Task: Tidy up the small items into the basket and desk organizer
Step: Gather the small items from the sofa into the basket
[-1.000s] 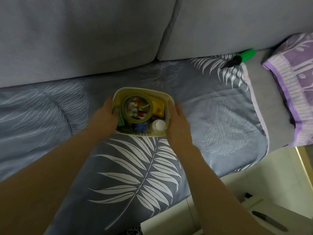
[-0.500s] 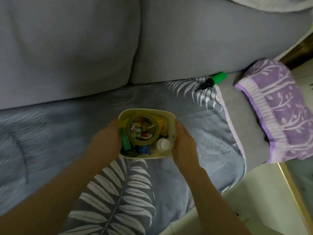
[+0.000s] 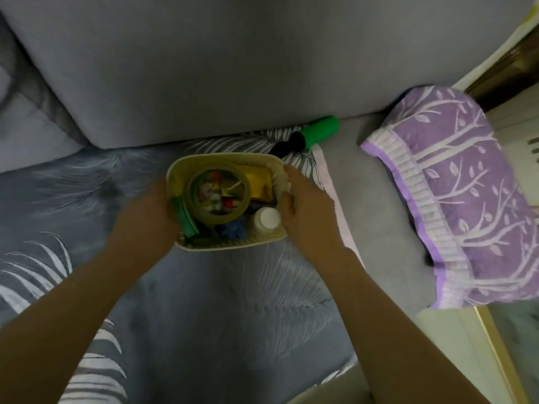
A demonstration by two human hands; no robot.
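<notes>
Two hands on the basket (image 3: pixel 204 166), and that's the whole story from your head camera, the only view we get. Your left hand (image 3: pixel 145 215) is pressed against the left wall, your right hand (image 3: pixel 306 211) wraps the right wall with the thumb hooked over the rim, so the basket is clamped between them. That grip from both sides makes sense: it's loaded and sits on a soft cover (image 3: pixel 189 301), so one hand alone would likely tip it.

Inside, a tape roll (image 3: pixel 195 207) lies flat on top with small bits showing through its hole, a green piece (image 3: pixel 185 221) stands against the left wall, a white bottle (image 3: pixel 267 221) is tucked in the near right corner, something blue (image 3: pixel 233 230) sits beside it, and a yellow packet (image 3: pixel 258 183) fills the far right. What the bits are, you can't tell; it's blurred.

The basket rests on the sofa seat near the back cushion (image 3: pixel 204 68), close to the cover's right edge. Just past its far right corner a green marker (image 3: pixel 318 132) lies loose against the cushion, apart from the basket. That looks like your next pickup. A purple pillow (image 3: pixel 455 193) sits well off to the right. No desk organizer in sight.
</notes>
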